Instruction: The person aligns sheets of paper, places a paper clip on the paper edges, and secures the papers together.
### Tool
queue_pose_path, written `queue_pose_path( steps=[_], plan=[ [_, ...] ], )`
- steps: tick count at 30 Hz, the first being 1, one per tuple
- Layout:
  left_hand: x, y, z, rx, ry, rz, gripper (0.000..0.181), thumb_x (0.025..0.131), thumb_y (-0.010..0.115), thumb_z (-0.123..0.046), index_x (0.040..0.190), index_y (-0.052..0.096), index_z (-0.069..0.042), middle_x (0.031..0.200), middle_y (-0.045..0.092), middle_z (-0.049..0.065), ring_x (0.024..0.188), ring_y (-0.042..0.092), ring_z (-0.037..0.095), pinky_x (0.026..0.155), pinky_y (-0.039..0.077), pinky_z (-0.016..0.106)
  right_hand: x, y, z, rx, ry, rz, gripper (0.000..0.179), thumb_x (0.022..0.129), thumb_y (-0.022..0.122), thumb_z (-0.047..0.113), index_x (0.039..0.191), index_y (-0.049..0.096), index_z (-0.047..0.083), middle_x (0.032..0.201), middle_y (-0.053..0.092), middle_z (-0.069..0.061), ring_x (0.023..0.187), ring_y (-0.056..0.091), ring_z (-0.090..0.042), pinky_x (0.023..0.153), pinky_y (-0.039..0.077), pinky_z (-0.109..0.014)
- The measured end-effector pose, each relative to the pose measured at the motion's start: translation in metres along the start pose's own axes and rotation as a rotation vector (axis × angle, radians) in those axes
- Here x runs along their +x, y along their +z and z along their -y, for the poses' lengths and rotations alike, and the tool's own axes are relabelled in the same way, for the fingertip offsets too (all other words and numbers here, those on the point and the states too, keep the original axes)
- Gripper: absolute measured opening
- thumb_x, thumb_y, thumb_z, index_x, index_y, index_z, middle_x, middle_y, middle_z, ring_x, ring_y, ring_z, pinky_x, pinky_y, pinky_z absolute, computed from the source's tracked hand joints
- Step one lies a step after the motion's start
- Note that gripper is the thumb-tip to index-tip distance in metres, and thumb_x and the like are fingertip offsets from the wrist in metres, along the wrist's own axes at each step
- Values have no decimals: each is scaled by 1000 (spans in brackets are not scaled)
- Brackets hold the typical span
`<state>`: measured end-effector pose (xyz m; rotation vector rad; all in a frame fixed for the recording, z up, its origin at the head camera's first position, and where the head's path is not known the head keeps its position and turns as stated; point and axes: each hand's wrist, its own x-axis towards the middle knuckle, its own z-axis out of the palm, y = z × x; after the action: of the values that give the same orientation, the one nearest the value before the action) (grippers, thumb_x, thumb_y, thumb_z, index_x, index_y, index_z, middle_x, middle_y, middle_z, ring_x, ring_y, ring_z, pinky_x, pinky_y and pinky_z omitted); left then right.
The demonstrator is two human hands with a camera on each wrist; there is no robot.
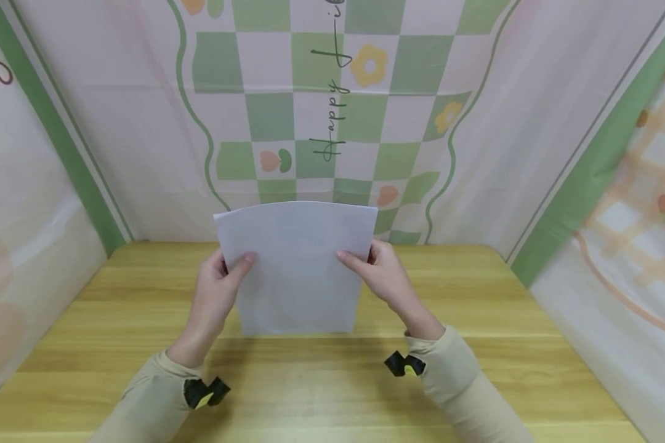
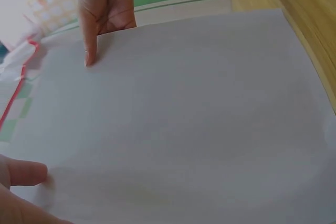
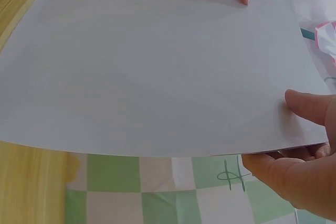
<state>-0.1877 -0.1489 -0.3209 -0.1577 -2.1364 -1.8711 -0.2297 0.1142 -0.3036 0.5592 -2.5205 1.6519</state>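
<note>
A blank white sheet of paper is held up above the wooden table, its top edge bowed slightly. My left hand pinches its left side, thumb on the near face and fingers behind. On the opposite side my right hand pinches it the same way. The left wrist view has the paper filling most of the frame, with the right hand at its far edge. In the right wrist view, the right thumb presses on the paper while curled fingers sit beneath its edge.
The wooden table extends beneath both arms. Behind it hangs a cloth with green and white checks. More printed cloth encloses the right side, and a pale cloth the left. Each sleeve carries a small black wrist device.
</note>
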Motion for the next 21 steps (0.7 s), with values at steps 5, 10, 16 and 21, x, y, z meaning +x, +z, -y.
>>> queue_pose_path(
  steps=[5, 10, 16, 21],
  plan=[
    [3, -1, -5, -18, 0, -22, 35, 96, 55, -19, 126, 54, -2, 121, 60, 14, 101, 60, 15, 84, 51, 30, 1, -1, 5, 36, -23, 4, 35, 90, 65, 24, 117, 61, 3, 115, 66, -15, 102, 64, -23, 85, 51, -37],
    [4, -1, -11, -34, 10, -58, 33, 96, 55, -19, 125, 55, -1, 118, 61, 14, 98, 60, 14, 80, 50, 24, 1, -3, 11, 50, -28, 1, 34, 91, 64, 25, 118, 60, 5, 115, 66, -13, 101, 64, -22, 85, 52, -37],
    [4, -1, -15, -19, 15, -63, 34, 97, 54, -20, 126, 55, -3, 119, 61, 14, 99, 60, 15, 80, 51, 25, 3, -5, 14, 29, -38, -4, 32, 92, 62, 24, 117, 61, 3, 113, 67, -14, 99, 65, -23, 84, 53, -37],
    [4, -2, -18, -14, 0, -59, 35, 97, 53, -21, 127, 54, -3, 120, 61, 13, 102, 60, 16, 83, 50, 27, 2, -6, 18, 11, -53, 2, 32, 93, 61, 23, 117, 60, 2, 113, 67, -15, 101, 65, -24, 86, 52, -39]
  ],
)
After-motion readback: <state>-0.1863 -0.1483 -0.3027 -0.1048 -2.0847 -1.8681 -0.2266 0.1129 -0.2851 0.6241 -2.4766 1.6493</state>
